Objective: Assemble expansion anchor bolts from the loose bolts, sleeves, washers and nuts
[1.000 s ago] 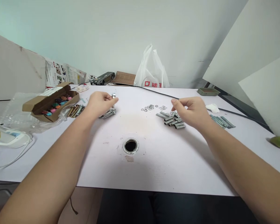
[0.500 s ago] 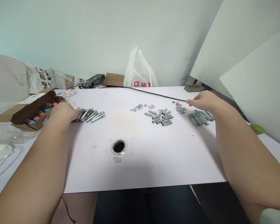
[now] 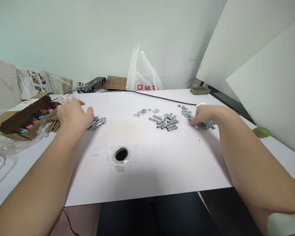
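Note:
My left hand [image 3: 73, 114] hovers low over the left end of a small pile of assembled silver bolts [image 3: 97, 122]. Its fingers are loosely spread and nothing shows in them. My right hand [image 3: 206, 113] rests on a pile of plain silver bolts [image 3: 208, 125], fingers curled down, the tips pinching one bolt at the pile's left edge. Between my hands lie a heap of short metal sleeves [image 3: 166, 122], scattered washers [image 3: 142, 112] and a cluster of nuts [image 3: 186, 112] on the white table [image 3: 162, 157].
An open cardboard box [image 3: 19, 119] of coloured pieces and a clear plastic bag with brass-coloured bolts [image 3: 53, 125] sit at the left. The table has a round hole [image 3: 121, 154]. A black cable [image 3: 162, 97], white carrier bag [image 3: 142, 73], green tray [image 3: 200, 90] and green fruit [image 3: 261, 132] lie beyond.
My left hand put an assembled bolt down on the left pile and now hovers there, fingers spread. My right hand went from the sleeves out to the bolt pile and curled onto it.

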A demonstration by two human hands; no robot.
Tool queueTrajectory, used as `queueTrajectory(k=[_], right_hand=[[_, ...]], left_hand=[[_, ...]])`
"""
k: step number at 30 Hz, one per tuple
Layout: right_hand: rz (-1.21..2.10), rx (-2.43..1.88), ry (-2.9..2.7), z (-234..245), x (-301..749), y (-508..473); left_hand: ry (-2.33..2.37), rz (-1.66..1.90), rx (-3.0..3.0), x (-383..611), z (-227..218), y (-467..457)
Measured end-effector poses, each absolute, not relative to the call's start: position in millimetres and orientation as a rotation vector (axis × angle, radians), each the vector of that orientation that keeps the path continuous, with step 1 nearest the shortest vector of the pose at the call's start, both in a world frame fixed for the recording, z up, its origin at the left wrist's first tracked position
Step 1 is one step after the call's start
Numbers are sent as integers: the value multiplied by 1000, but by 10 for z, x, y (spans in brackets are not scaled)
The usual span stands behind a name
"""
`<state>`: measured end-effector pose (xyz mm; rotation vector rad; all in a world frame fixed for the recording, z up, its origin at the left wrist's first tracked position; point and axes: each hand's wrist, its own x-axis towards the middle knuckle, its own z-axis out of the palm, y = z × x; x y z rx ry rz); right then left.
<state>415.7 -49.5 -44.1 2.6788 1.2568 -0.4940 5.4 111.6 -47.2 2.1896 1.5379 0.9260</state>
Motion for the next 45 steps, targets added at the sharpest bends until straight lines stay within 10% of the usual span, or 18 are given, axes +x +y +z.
queueTrajectory(k=[13, 24, 45], right_hand=[[-741, 2248, 2969, -791, 2557, -152], [-70, 2364, 2616, -822, 2908, -55], [-450, 2270, 3147, -587, 2625, -132]], left_hand=[[677, 672, 2083, 726, -887, 682], [841, 783, 2146, 706, -880, 729], [776, 541, 2182, 787, -997, 725]])
